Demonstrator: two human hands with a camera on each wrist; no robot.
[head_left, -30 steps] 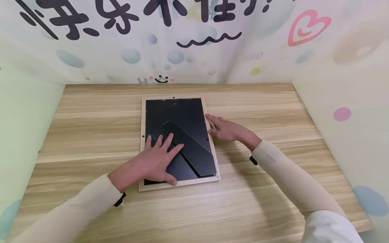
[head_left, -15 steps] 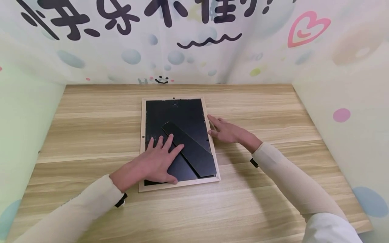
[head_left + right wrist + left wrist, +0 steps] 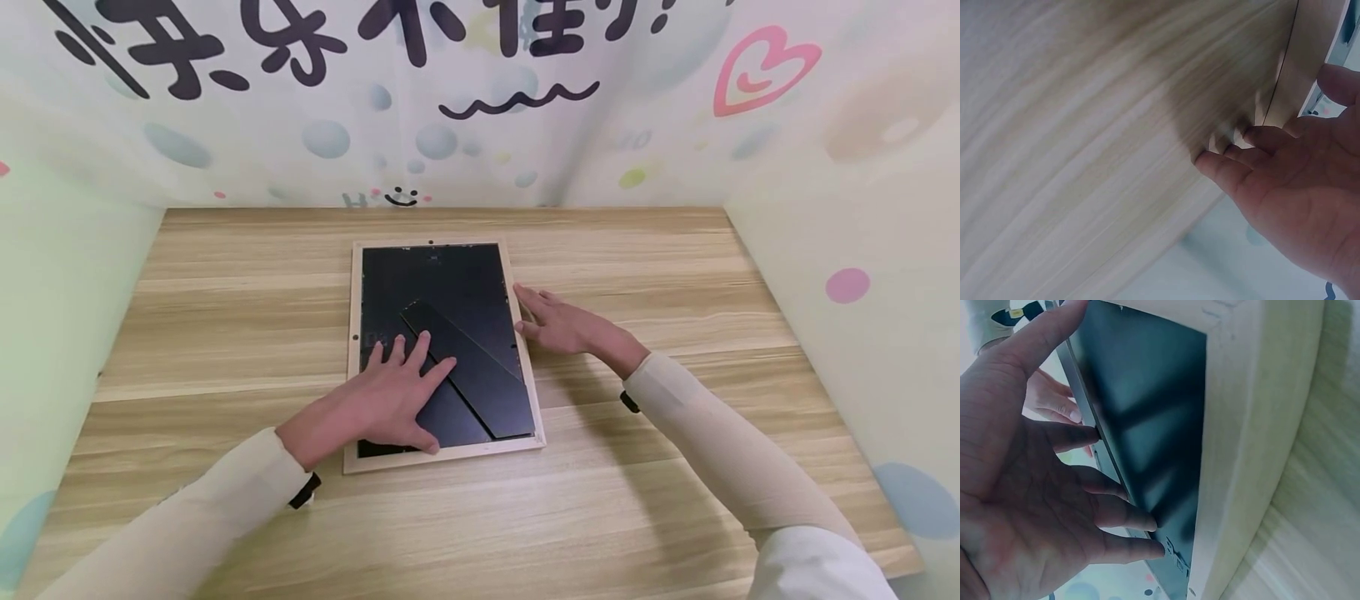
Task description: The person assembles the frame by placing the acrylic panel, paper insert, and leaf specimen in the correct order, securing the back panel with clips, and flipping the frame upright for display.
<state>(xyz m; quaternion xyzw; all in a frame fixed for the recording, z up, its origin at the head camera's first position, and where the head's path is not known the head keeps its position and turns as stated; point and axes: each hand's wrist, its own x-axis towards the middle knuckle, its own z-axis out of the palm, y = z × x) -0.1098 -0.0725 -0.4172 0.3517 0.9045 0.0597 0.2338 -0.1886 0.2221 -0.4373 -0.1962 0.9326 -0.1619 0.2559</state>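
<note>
A picture frame (image 3: 357, 292) lies back side up on the table, with a pale wooden rim and a black backing board (image 3: 450, 271). A black stand leg (image 3: 480, 375) slants across the board toward the lower right corner. My left hand (image 3: 390, 404) spreads over the lower left of the backing, fingertips on the board and the leg, thumb at the bottom rim. In the left wrist view its fingers (image 3: 1125, 547) reach over the dark board. My right hand (image 3: 558, 323) rests beside the right rim, fingertips at the frame's edge. The right wrist view shows its fingers (image 3: 1222, 172) extended down onto the wood.
The wood-grain table (image 3: 247, 292) stretches around the frame on all sides. A printed white curtain or wall (image 3: 480, 167) stands along its far edge, with pale side walls (image 3: 847, 350) to the left and right. Small dark clips (image 3: 356, 337) sit on the frame's rim.
Both hands stay almost still at the frame. The left fingertips shift very slightly to the right across the board; the stand leg's free end lies closer to the backing.
</note>
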